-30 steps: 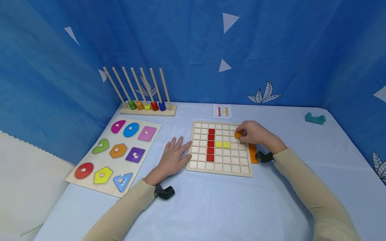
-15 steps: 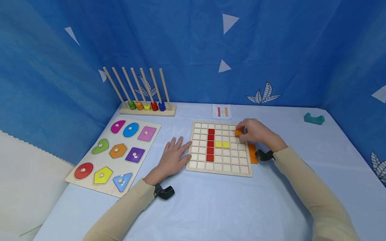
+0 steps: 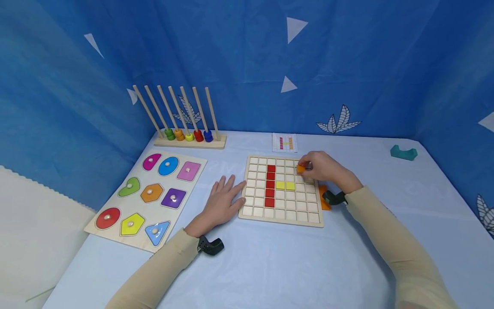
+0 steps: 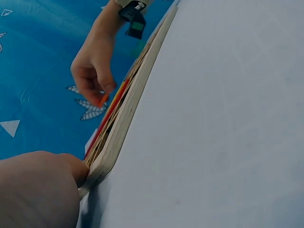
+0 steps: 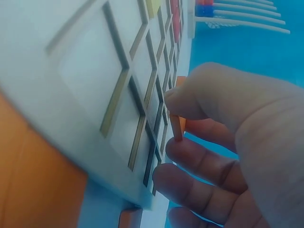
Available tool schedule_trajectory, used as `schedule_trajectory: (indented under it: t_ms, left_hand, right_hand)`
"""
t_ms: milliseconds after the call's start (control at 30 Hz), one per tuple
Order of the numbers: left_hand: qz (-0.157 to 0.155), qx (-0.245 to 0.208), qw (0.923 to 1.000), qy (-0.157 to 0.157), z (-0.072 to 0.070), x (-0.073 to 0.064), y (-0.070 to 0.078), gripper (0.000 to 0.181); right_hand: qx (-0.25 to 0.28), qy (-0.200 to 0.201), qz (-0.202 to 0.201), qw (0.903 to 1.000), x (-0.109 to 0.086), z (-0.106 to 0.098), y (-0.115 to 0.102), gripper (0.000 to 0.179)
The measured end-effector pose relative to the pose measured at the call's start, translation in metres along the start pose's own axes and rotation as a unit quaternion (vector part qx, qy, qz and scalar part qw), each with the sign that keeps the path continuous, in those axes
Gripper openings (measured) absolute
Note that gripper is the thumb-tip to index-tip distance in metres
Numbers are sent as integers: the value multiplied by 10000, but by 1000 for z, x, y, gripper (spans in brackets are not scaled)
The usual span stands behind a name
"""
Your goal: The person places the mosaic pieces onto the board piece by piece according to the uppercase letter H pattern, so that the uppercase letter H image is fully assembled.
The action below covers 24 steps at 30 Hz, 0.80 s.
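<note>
Red tiles (image 3: pixel 270 184) and yellow tiles (image 3: pixel 280 185) placed; right hand (image 3: pixel 325 166) is pinching an orange tile (image 3: pixel 300 169), apparently outstanding; left hand (image 3: pixel 220 202) lying spread.

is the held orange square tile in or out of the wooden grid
Out: the right hand pinches the orange square tile, tilted, not lying flat.

Left hand (image 4: pixel 40 190) touches board (image 4: pixel 134 95) corner; beyond it, right hand (image 4: pixel 94 61) pinches orange piece (image 4: pixel 103 99), blue drape (image 4: pixel 38 57) behind.
</note>
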<state>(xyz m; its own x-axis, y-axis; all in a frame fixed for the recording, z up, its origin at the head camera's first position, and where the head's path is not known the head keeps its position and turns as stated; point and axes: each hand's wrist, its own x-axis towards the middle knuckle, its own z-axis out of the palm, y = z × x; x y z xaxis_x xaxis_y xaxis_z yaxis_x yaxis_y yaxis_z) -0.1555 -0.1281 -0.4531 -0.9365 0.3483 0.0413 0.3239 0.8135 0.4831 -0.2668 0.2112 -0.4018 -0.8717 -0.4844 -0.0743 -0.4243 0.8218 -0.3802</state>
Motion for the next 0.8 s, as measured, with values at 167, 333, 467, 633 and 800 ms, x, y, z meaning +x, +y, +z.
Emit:
schedule_trajectory:
  t_ms: [167, 333, 467, 633, 800]
  left_hand:
    - [16, -20, 10000, 25, 0, 0, 0, 57]
    - [5, -18, 10000, 17, 0, 1, 1, 57]
    - [-6, -9, 10000, 12, 0, 1, 1, 57]
    - [-40, 17, 10000, 12, 1, 1, 1, 57]
    - [-64, 40, 10000, 6, 1, 1, 0, 57]
  right_hand:
    - [34, 3, -44, 10000, 1, 1, 0, 33]
    - [23, 1, -52, 10000, 1, 2, 1, 34]
    - [26, -7, -69, 10000, 1, 3, 2, 34]
    - [43, -13, -60, 10000, 2, 4, 2, 33]
    - [51, 0, -66, 10000, 2, 4, 2, 32]
